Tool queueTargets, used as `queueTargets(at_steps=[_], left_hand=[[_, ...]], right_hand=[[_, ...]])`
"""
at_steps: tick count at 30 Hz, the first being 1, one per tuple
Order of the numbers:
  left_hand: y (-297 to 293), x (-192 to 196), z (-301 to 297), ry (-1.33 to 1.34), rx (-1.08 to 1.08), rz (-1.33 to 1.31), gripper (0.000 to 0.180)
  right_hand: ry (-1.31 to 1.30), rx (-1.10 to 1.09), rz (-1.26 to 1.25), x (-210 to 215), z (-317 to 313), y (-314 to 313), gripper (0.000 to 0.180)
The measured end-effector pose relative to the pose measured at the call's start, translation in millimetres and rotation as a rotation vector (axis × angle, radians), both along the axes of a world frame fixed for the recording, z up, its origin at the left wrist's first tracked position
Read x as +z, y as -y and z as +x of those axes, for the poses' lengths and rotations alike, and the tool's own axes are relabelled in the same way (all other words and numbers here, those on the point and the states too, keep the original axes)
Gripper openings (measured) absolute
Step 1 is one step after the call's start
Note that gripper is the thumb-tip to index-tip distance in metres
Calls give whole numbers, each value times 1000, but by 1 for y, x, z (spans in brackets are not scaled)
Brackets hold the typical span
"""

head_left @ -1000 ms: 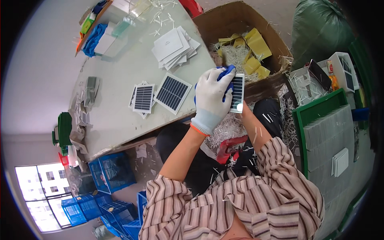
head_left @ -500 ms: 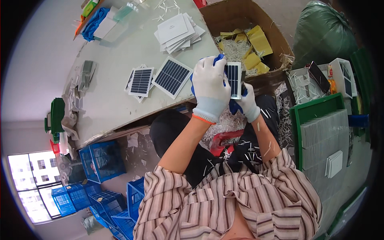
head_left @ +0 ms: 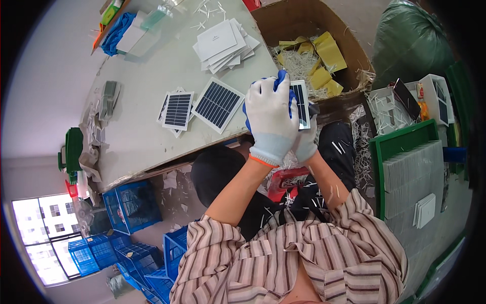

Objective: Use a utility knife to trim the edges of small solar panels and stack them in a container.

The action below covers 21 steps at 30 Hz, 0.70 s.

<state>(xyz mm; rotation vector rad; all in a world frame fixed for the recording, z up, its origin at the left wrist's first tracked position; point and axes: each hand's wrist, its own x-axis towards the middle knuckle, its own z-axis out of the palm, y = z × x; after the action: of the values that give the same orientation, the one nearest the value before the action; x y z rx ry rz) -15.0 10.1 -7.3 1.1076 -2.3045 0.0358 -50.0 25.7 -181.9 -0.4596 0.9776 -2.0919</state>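
From my remote seat, the grey worktable [head_left: 152, 116] has slid toward nine o'clock since half a second ago, and the cardboard box [head_left: 314, 30] of yellow scraps now sits at one o'clock. At three o'clock a green tray [head_left: 400, 144] holds stacked white sheets. Two loose solar panels [head_left: 217, 105] lie flat on the table at eleven o'clock of the hands, as before. My left hand [head_left: 271, 119], gloved white, is raised back-up, fingers curled closed around the small solar panel [head_left: 302, 104], held upright near centre. The right hand [head_left: 306, 142] grips it from below, mostly hidden.
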Motion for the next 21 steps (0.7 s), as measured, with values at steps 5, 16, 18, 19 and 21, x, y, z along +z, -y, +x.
queueTargets(at_steps=[5, 16, 18, 19, 21], left_hand=[[5, 5, 8, -5, -89, 17, 44], [7, 1, 17, -63, -61, 12, 41], [10, -1, 16, -52, -83, 16, 42], [11, -1, 16, -42, -103, 17, 42], [10, -2, 17, -29, -103, 12, 43]], right_hand=[[33, 297, -108, 9, -25, 50, 37], [-451, 402, 57, 60, -66, -25, 14], [-439, 446, 33, 58, -64, -27, 12], [-429, 491, 5, 59, -63, -28, 11], [-320, 599, 95, 67, -57, -48, 10]])
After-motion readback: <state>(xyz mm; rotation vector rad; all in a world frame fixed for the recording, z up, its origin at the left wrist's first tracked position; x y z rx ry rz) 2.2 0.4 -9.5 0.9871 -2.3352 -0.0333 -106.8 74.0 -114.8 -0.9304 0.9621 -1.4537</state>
